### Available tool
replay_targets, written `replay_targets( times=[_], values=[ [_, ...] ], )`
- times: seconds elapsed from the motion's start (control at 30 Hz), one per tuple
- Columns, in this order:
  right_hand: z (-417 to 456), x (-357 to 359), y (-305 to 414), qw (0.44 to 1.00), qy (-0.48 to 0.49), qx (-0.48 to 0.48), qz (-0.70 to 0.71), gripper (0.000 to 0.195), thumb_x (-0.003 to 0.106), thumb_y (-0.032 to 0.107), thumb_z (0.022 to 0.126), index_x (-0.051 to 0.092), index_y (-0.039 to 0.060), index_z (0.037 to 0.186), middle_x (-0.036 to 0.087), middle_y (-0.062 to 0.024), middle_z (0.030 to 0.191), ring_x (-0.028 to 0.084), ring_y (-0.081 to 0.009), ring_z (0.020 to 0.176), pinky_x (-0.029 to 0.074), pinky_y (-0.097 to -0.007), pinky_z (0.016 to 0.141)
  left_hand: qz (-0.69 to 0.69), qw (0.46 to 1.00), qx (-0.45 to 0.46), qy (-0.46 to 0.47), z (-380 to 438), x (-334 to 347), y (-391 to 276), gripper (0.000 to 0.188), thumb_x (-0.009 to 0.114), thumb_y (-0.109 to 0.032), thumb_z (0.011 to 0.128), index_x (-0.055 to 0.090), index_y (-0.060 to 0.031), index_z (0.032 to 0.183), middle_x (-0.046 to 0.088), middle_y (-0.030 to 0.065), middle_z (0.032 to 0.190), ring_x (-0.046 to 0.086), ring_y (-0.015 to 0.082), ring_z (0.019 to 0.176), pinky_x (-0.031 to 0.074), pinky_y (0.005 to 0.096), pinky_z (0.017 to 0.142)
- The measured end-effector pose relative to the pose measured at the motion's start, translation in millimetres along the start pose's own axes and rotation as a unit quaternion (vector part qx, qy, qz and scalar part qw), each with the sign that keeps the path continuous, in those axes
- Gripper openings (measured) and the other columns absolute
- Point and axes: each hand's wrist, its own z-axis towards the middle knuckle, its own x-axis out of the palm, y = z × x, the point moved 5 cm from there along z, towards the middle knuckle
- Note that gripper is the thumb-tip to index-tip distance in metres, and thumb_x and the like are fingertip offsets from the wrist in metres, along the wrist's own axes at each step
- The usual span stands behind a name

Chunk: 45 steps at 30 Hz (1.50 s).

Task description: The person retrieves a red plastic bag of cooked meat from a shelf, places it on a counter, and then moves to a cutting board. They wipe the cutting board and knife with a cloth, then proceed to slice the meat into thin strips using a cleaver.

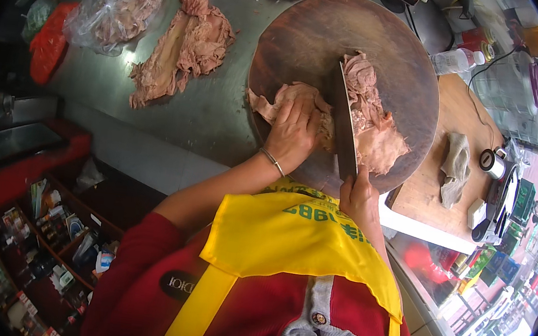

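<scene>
A broad cleaver [346,122] stands on edge over a round wooden chopping block [311,32], with my right hand [361,197] closed around its handle. To the blade's left, my left hand [295,131] lies flat on a folded piece of pale pink meat [269,106], which looks like tripe or offal. On the blade's right side lies more of this meat [378,141], spread in a wrinkled strip with a smoother flap at the near end. The blade hides part of the meat, so I cannot tell whether the two portions are joined.
Another large piece of meat [188,47] lies on the steel counter [112,93], near a clear plastic bag [116,16] of meat and a red bag [50,43]. Right of the block are a plastic bottle [456,61], a wooden board [420,186] and a grey cloth [456,168].
</scene>
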Motion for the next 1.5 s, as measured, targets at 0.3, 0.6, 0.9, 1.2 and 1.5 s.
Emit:
replay_targets(
  times=[0.3,0.6,0.9,1.2,1.5],
  values=[
    [8,-10,-1,0.994,-0.025,0.043,0.101,0.029,0.054,0.009,0.088,0.052,-0.0026,0.115,0.061,-0.0306,0.078,0.061,-0.0461,0.078,0.049,-0.0461,0.064,-0.063,0.997,0.047,0.017,0,-9,14,0.046,0.07,-0.029,0.073,0.061,-0.0024,0.108,0.053,0.0184,0.124,0.045,0.0301,0.122,0.027,0.0452,0.108],
    [-31,-77,-24,0.935,-0.124,0.106,0.316,0.015,0.051,0.011,0.094,0.054,-0.0023,0.099,0.052,-0.0033,0.06,0.049,-0.0112,0.048,0.037,-0.0262,0.044,-0.097,0.993,0.062,0.028,68,-14,5,0.042,0.063,-0.005,0.078,0.057,-0.0148,0.118,0.052,0.0109,0.131,0.043,0.029,0.125,0.036,0.0449,0.101],
    [-52,-96,-48,0.929,-0.136,0.149,0.309,0.016,0.05,0.016,0.095,0.053,0.0005,0.092,0.046,-0.0001,0.054,0.042,-0.0068,0.041,0.033,-0.0237,0.039,0.096,0.881,0.342,0.314,164,51,-22,0.049,0.06,-0.005,0.079,0.054,-0.0269,0.122,0.052,0.0032,0.133,0.044,0.0213,0.126,0.039,0.0402,0.094],
    [-68,-94,-65,0.907,-0.143,0.176,0.355,0.014,0.05,0.012,0.095,0.055,-0.0002,0.099,0.047,0.0001,0.056,0.041,-0.0066,0.042,0.032,-0.0228,0.04,-0.123,0.804,0.084,0.576,176,40,5,0.033,0.064,-0.017,0.077,0.062,-0.0094,0.109,0.067,0.0064,0.083,0.064,0.0203,0.081,0.048,0.034,0.07],
    [-58,-98,-51,0.926,-0.093,0.171,0.324,0.018,0.05,0.011,0.094,0.053,-0.0017,0.106,0.051,-0.001,0.06,0.045,-0.007,0.044,0.035,-0.0245,0.042,-0.456,0.765,-0.198,0.41,133,44,47,0.02,0.06,-0.022,0.092,0.064,-0.0016,0.093,0.061,-0.0012,0.08,0.053,0.0068,0.071,0.043,0.0214,0.064]
  ],
)
